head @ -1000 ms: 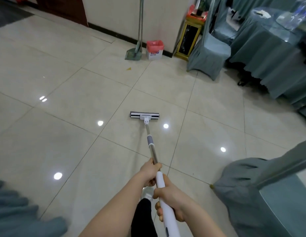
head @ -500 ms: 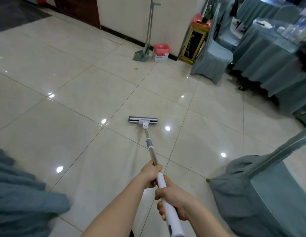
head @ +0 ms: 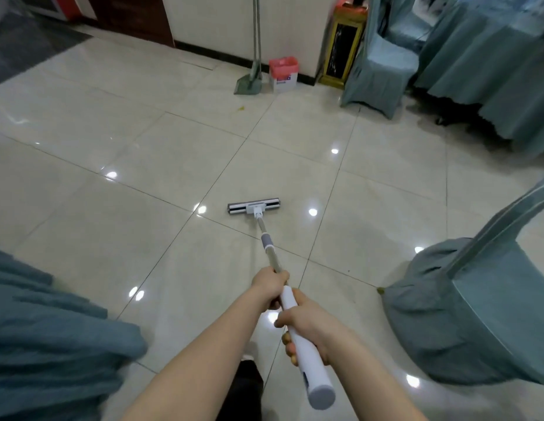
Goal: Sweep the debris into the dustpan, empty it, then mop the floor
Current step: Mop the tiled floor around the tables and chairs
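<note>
Both hands grip the mop [head: 266, 238] handle: left hand [head: 269, 285] ahead, right hand [head: 305, 323] behind. Its head lies flat on the floor [head: 143, 208] at twelve o'clock; the dustpan [head: 249, 83] leans by the wall.

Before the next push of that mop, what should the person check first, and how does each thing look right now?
1. Both hands on the mop handle: left hand ahead, right hand behind. Ok.
2. Mop head flat on the floor: ok.
3. Path ahead: a small yellow scrap lies near the dustpan. Not ok.
4. Room beside the covered chair on the right: ok.
5. Mop head wet enough: cannot tell.
</note>
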Tool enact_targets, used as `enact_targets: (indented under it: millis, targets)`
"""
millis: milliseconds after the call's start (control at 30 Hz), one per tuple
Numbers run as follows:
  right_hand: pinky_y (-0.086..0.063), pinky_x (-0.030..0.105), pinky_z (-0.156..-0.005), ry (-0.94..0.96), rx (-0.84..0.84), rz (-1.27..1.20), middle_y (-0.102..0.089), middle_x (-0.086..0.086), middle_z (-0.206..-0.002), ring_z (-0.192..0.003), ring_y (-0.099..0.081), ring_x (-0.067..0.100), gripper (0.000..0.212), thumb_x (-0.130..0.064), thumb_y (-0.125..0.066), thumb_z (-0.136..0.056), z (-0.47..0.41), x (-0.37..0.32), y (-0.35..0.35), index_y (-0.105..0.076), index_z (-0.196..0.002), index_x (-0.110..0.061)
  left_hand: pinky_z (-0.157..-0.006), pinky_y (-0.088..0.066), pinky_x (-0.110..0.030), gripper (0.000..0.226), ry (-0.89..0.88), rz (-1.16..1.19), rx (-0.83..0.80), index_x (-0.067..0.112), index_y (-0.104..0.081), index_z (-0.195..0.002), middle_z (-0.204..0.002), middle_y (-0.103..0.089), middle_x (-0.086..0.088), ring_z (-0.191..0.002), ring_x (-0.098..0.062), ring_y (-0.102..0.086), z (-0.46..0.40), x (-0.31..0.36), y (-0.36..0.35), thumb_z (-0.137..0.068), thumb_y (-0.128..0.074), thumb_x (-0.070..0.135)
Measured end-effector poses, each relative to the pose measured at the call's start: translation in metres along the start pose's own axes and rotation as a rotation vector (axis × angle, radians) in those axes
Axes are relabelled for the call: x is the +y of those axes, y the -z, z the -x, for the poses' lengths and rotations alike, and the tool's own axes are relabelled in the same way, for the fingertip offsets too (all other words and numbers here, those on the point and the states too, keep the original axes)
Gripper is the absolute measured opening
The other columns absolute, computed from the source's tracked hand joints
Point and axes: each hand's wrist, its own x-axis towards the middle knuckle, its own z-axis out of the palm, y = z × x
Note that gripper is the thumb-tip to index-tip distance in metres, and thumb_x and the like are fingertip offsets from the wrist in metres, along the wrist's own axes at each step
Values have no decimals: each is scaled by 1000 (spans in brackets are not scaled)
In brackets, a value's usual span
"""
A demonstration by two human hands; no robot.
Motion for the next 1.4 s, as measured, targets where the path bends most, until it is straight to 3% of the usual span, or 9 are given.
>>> enact_targets:
  millis: [100,367,800,1000,1167,1300,1400]
  targets:
    - [-45,22,-41,3,10,-40,-46,10,-65,-43,-44,19,28,-5,-46,-90,-21,-21,-1,-53,-109,-24,-41,-33,-22,15,9,-39,30,11,-52,-77,-67,-50,-8,-52,-21,-43,-20,21,12,-90,-50,18]
    - [-46,23,-42,19,-16,-67,-47,11,-64,-42,-45,19,37,-2,-48,-88,-107,-126,22,-51,-115,-27,-40,-33,-20,13,23,-34,55,12,-52,-79,-69,-49,-5,-54,-20,-42,-117,104,53,-91,-50,19]
    - [-39,22,-41,50,-58,-83,-39,8,-58,-38,-38,17,31,-3,-42,-89,-267,-419,50,-48,-114,-20,-50,-42,-27,13,9,27,97,16,-53,-78,-75,-55,-6,-66,-24,-52,-334,325,181,-90,-52,21]
    - [-36,21,-42,38,-35,-46,-39,6,-57,-40,-36,17,17,-22,-38,-101,-341,-534,80,-52,-109,-18,-47,-37,-25,16,-6,58,92,15,-50,-73,-72,-53,-7,-62,-24,-48,-424,419,217,-89,-51,20]
    - [-39,21,-40,109,-20,49,-43,7,-63,-40,-40,18,20,-17,-40,-100,-417,-643,116,-54,-114,-17,-46,-36,-25,17,-10,77,110,16,-49,-73,-71,-53,-5,-60,-21,-47,-518,508,246,-89,-52,22]
    - [-39,20,-38,112,-86,145,-43,7,-66,-34,-40,15,35,1,-44,-89,-461,-752,166,-49,-117,-19,-44,-36,-23,15,12,129,120,19,-48,-76,-73,-51,-5,-59,-19,-46,-598,597,260,-89,-51,23]
    - [-38,21,-39,106,-97,247,-44,8,-68,-36,-39,15,30,-4,-44,-93,-489,-838,213,-50,-116,-21,-48,-40,-25,9,21,185,144,16,-52,-86,-79,-55,-7,-64,-22,-49,-654,668,259,-90,-50,24]
